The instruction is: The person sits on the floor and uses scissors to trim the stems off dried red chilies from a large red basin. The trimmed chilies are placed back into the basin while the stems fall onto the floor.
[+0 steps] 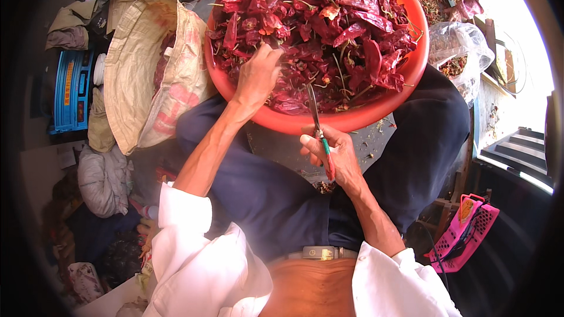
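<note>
A large red plastic basin heaped with dried red chili peppers rests by my knees. My left hand reaches into the near left part of the heap, its fingers bent at the peppers; whether a pepper is between them is hidden. Over the basin's near rim, my right hand holds a pair of scissors with green and red wrapped handles. The blades point away from me, their tips at the peppers.
Left of the basin stands an open woven sack with red peppers inside. A clear plastic bag with plant bits lies to the right. A pink plastic basket is at the lower right, a blue plastic crate-like object at the far left.
</note>
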### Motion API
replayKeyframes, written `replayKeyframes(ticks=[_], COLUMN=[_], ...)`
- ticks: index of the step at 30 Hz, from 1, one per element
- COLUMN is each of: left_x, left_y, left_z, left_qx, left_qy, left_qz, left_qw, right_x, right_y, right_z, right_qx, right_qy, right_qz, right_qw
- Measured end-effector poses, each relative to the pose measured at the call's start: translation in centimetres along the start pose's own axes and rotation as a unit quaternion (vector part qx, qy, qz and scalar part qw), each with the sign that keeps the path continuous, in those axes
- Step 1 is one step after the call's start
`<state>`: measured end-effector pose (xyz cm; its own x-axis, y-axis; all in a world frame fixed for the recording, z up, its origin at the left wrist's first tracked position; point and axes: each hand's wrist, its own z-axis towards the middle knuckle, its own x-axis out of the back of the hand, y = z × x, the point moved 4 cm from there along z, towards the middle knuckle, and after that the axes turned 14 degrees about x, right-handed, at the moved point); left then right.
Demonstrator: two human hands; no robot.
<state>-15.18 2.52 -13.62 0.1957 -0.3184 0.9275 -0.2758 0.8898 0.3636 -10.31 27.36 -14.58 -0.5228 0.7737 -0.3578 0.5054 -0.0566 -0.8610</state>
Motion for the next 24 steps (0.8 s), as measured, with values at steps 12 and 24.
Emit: replayKeyframes(ticks=[12, 24], left_x=[3.0, 0.2], left_y=[-0.3, 0.7], left_z=[-0.9, -8.0], left_qx=[0.074, 0.314], left_qy=[0.008, -0.118], left_qz=[-0.242, -0.674], left_qw=[0.967, 0.658], right_x=[-0.4, -0.8], right_y=[-0.4, -1.0], right_z=[-0.3, -0.4], right_qx=[0.01, 0.104], right_qy=[-0.011, -0.003], right_qz=[0.026, -0.055], right_qw=[1.0, 0.993])
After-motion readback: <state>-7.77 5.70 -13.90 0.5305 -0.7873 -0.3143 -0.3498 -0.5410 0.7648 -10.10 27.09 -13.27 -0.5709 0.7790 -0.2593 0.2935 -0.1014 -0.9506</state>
